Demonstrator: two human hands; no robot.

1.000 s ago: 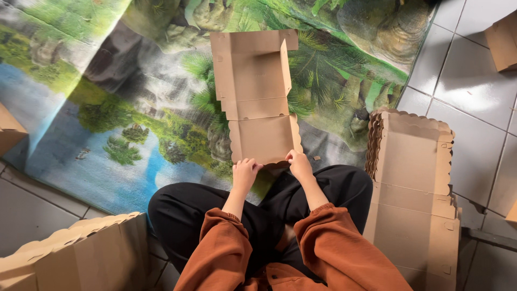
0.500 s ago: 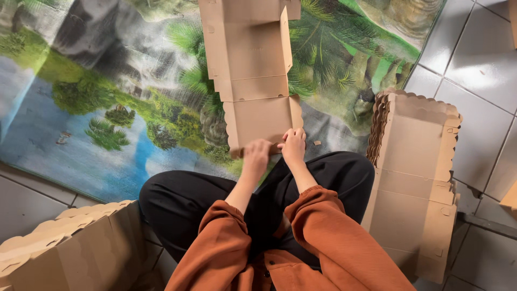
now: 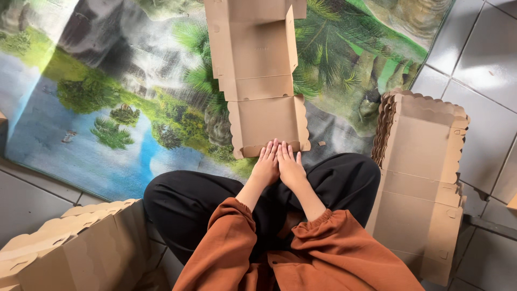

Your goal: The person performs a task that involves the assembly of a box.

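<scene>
At the near left stands a stack (image 3: 70,245) of flat brown card blanks with scalloped edges, on the grey tiled floor (image 3: 32,207). Beyond it a mat (image 3: 107,97) printed with a landscape of blue water, green trees and rock covers most of the far floor.

In the middle, an unfolded card blank (image 3: 258,70) lies flat on the mat, running from the far edge of the view towards the person. Its nearest panel has scalloped side edges and a narrow flap folded up along the near edge.

The left hand (image 3: 266,164) and the right hand (image 3: 290,164) lie side by side, touching each other, palms down and fingers straight and close together. The fingertips of both rest on that near flap of the blank, pressing it; neither hand grips or pinches anything. The wrists come out of rust-orange sleeves (image 3: 323,242), and the hands sit just beyond the person's crossed legs in black trousers (image 3: 194,199).

A small scrap (image 3: 321,143) of card lies on the mat just right of the blank.

On the right, a second stack (image 3: 420,178) of the same scalloped blanks lies flat beside the person's knee, partly on the mat's edge and partly on the tiles.
</scene>
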